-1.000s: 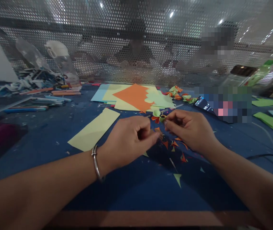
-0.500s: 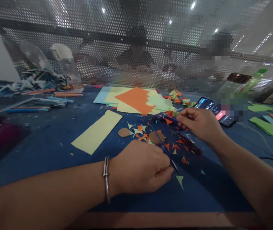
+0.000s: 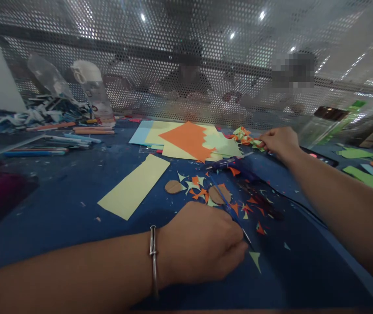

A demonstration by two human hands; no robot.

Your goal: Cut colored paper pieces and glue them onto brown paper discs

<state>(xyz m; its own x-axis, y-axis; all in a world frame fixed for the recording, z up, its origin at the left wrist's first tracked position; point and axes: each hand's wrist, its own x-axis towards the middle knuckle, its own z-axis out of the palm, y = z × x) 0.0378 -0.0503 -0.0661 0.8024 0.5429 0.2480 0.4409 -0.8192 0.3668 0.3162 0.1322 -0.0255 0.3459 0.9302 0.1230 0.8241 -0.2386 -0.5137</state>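
Note:
My left hand (image 3: 206,242), with a silver bangle at the wrist, rests as a fist near the table's front. Anything inside it is hidden. Just beyond its knuckles lies a thin blue stick-like tool (image 3: 224,194) with a metal tip. At the back right, my right hand (image 3: 281,141) pinches a green paper piece (image 3: 259,145) at the edge of a heap of curled green and orange paper pieces (image 3: 242,134). A dark blue glue gun (image 3: 228,164) lies on its side nearer me. Two round cardboard discs (image 3: 219,194) sit among small paper scraps (image 3: 199,192).
A pale yellow paper strip (image 3: 134,186) lies left of centre, before stacked coloured sheets (image 3: 186,139). Further left are a bottle (image 3: 93,93), sticks (image 3: 42,152) and a magenta pouch (image 3: 1,187). A phone (image 3: 325,160), a jar and green papers stand right. Perforated metal screen (image 3: 140,74) behind.
My right hand has let go of the glue gun and moved back and right to the curled paper heap. The glue gun now lies on the table. My left hand stays closed.

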